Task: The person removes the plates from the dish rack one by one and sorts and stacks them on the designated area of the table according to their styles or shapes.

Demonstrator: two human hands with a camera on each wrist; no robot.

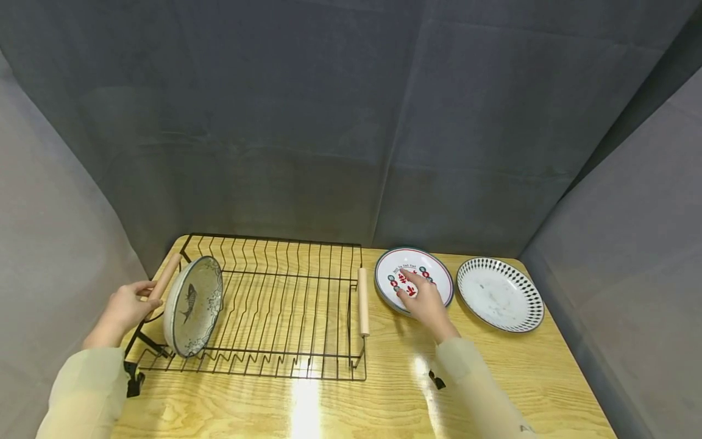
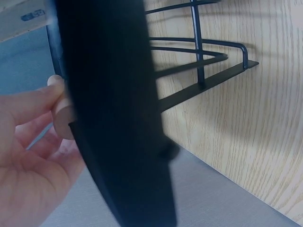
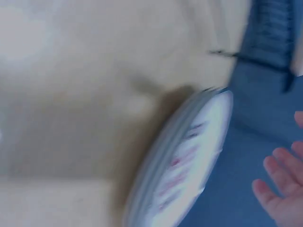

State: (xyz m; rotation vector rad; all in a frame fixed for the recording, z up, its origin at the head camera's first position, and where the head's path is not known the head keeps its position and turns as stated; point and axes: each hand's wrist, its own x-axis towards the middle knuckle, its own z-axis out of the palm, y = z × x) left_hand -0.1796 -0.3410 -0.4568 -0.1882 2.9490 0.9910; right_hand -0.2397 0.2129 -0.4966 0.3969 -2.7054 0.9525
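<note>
My left hand (image 1: 127, 309) pinches the left wooden handle (image 1: 166, 277) of a black wire dish rack (image 1: 274, 352); the left wrist view shows thumb and fingers about the handle's end (image 2: 62, 118). Beside that hand, a fish-patterned dish (image 1: 200, 311) stands on edge in the rack's left end. My right hand (image 1: 426, 303) is over a stack of round white plates (image 1: 386, 277) with red lettering and a coloured rim. In the right wrist view its fingers (image 3: 279, 175) are loosely spread, apart from the stacked plates (image 3: 189, 170), holding nothing.
An oval white dish (image 1: 499, 296) with a dark diamond border lies right of the plates. The rack's right wooden handle (image 1: 364, 303) stands between rack and plates. Dark cloth (image 1: 285, 134) rises behind the wooden table (image 1: 230, 408), with grey panels at both sides.
</note>
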